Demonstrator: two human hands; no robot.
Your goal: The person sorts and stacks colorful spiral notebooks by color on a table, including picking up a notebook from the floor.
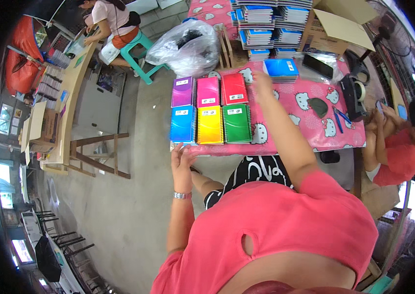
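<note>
Spiral notebooks stand in two rows of small stacks on the pink patterned table cover (310, 132). Purple (183, 93), pink (208, 92) and red (234, 89) ones form the far row. The near row has blue (183, 122), yellow (210, 122) and green (237, 122) ones. My left hand (182, 156), fingers apart, is at the table's near left corner, against the near edge of the blue stack. My right hand (263, 84) reaches between the red notebooks and a separate pile of blue notebooks (280, 68). It is smeared by motion, so its fingers cannot be made out.
Tall notebook piles (257, 22) and an open cardboard box (339, 24) stand at the far side. To the right lie a phone (317, 66), a dark pouch (318, 107), blue-handled pliers (342, 116) and a tape dispenser (353, 95). One person sits at right, another on a green stool (141, 54).
</note>
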